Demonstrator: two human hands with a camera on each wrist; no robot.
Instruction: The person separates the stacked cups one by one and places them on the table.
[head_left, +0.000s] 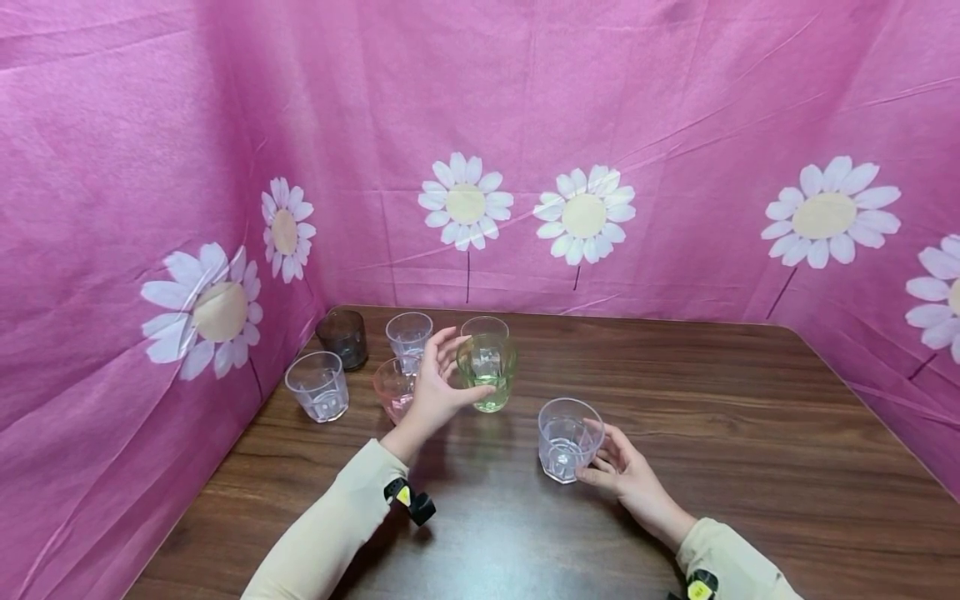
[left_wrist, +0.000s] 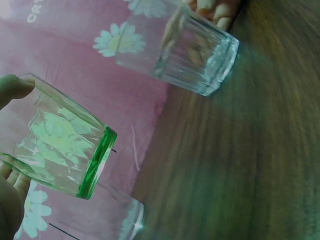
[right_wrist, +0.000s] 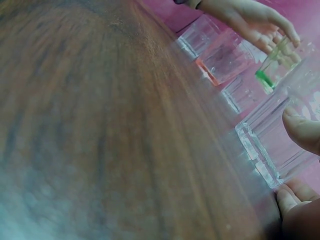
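Observation:
A green tumbler (head_left: 487, 385) is held between the thumb and fingers of my left hand (head_left: 435, 385). Its thick green base (left_wrist: 96, 162) tilts above the tabletop in the left wrist view. To the right, my right hand (head_left: 633, 483) grips a clear tumbler (head_left: 561, 437) from its right side, thumb in front. In the right wrist view this clear tumbler (right_wrist: 267, 145) has its base close over the wood. Partly covered by my left hand and wrist is a pink tumbler (head_left: 390, 392). Another clear tumbler (head_left: 483, 323) shows behind the green one.
A dark smoky tumbler (head_left: 343, 340) and two clear tumblers, one at the left (head_left: 318, 387) and one at the back (head_left: 405, 329), stand on the brown wooden table (head_left: 675, 375). Pink cloth (head_left: 675, 108) with printed daisies borders the table at the back and sides.

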